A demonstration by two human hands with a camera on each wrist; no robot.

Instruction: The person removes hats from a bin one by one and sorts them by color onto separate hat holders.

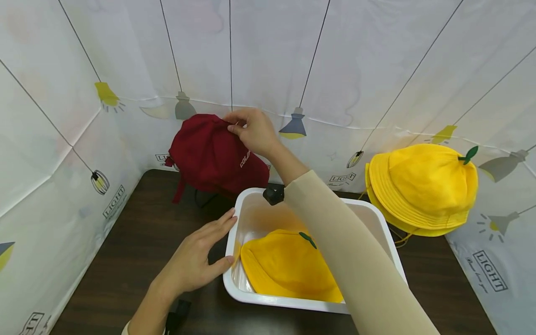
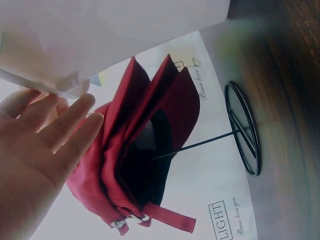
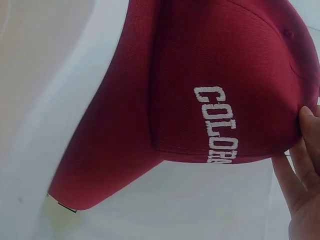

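Note:
My right hand (image 1: 255,132) pinches the crown of a dark red baseball cap (image 3: 225,65) with white lettering on its front. In the left wrist view, several red caps (image 2: 107,160) are nested together, brims fanned, over a black wire hat stand (image 2: 242,135). My left hand (image 1: 190,263), its fingers loosely spread, touches the left rim of a white plastic bin (image 1: 289,303). Inside that bin lies a yellow bucket hat (image 1: 284,267) with a small green sprout on top; my right forearm covers part of it.
Yellow bucket hats (image 1: 423,186), stacked and topped by a green sprout, stand at the back right of the dark wooden table (image 1: 113,270). A white curtain (image 1: 268,56) printed with lamps hangs close behind the table and along its sides.

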